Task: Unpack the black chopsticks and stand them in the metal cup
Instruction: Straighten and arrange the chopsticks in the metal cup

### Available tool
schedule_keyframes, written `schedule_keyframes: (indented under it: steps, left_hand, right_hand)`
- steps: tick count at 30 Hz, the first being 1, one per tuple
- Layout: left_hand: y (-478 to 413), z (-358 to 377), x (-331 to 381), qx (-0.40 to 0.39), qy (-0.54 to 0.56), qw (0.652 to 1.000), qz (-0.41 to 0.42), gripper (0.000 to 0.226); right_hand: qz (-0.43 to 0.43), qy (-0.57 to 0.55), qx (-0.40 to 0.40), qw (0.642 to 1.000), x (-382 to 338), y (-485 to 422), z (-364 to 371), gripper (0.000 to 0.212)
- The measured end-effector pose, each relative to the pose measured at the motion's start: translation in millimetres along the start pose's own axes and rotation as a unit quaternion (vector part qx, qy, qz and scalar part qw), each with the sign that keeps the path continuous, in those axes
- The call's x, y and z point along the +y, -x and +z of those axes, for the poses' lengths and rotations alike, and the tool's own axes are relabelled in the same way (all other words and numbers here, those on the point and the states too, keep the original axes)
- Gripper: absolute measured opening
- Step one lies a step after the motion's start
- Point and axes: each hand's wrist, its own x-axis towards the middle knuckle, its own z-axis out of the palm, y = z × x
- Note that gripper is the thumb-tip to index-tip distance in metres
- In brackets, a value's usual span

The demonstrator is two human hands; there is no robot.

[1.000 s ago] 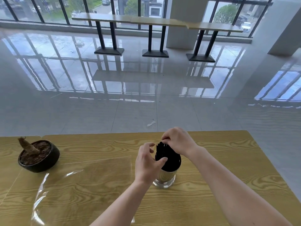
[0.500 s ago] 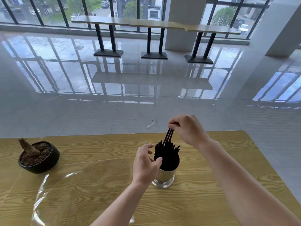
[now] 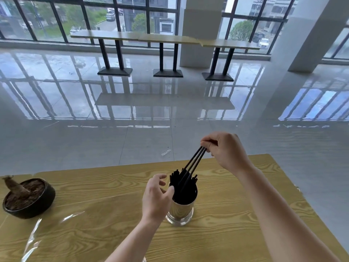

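Observation:
A shiny metal cup [image 3: 181, 210] stands on the wooden table [image 3: 236, 214] and is packed with several black chopsticks [image 3: 179, 188] standing upright. My right hand [image 3: 224, 150] pinches the top ends of a few chopsticks [image 3: 195, 160] that rise slanted above the rest, their lower ends still inside the cup. My left hand [image 3: 155, 198] is against the cup's left side, thumb at the rim, fingers loosely curled and apart.
A clear plastic wrapper [image 3: 56, 229] lies flat on the table to the left. A black bowl-shaped pot [image 3: 29, 199] with soil and a stump sits at the far left. The table's far edge runs just behind the cup; glossy floor lies beyond.
My right hand has risen up and to the right, drawing a few chopsticks partly out of the bundle. The left hand stays at the cup's side.

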Motion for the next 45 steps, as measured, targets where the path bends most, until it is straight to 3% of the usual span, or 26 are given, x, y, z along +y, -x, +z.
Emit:
schedule_keyframes:
  steps: [6,8,13,15,18,22,28,33,37,40,45]
  left_hand:
    - [3,-7,5,0.086,0.041,0.995,0.017,0.013]
    - [5,-8,11,0.101,0.044,0.993,0.037,0.017]
    - [12,-7,43,-0.007,0.126,0.989,0.077,0.007]
    - [11,-4,60,-0.065,0.149,0.985,0.06,0.026]
    - [3,-1,82,-0.09,0.302,0.948,-0.036,0.048]
    - [-9,-4,94,-0.074,0.386,0.912,-0.116,0.042]
    - [-15,-12,94,-0.098,0.447,0.88,-0.129,0.033]
    - [-16,-15,91,-0.086,0.368,0.923,-0.077,0.027]
    - [-13,-17,88,-0.059,0.224,0.972,0.038,0.021]
    - [-9,-19,87,-0.072,0.16,0.98,0.097,0.019]
    - [-2,-17,89,-0.12,0.112,0.974,0.153,0.02]
  right_hand:
    - [0.062,-0.071,0.095,0.991,21,8,-20,0.007]
    - [0.088,-0.114,0.129,0.981,24,12,-16,0.007]
    - [0.151,-0.23,0.217,0.937,20,33,11,0.01]
    - [0.16,-0.267,0.245,0.918,11,46,26,0.014]
    - [0.186,-0.311,0.271,0.892,-1,68,49,0.014]
    - [0.226,-0.378,0.261,0.859,-6,94,70,0.02]
    - [0.21,-0.412,0.198,0.864,-7,110,78,0.024]
    - [0.234,-0.472,0.097,0.845,-1,115,81,0.024]
    - [0.227,-0.42,0.022,0.878,4,109,76,0.017]
    - [0.195,-0.348,0.002,0.917,-4,92,59,0.023]
    - [0.113,-0.336,0.002,0.935,-33,45,25,0.04]
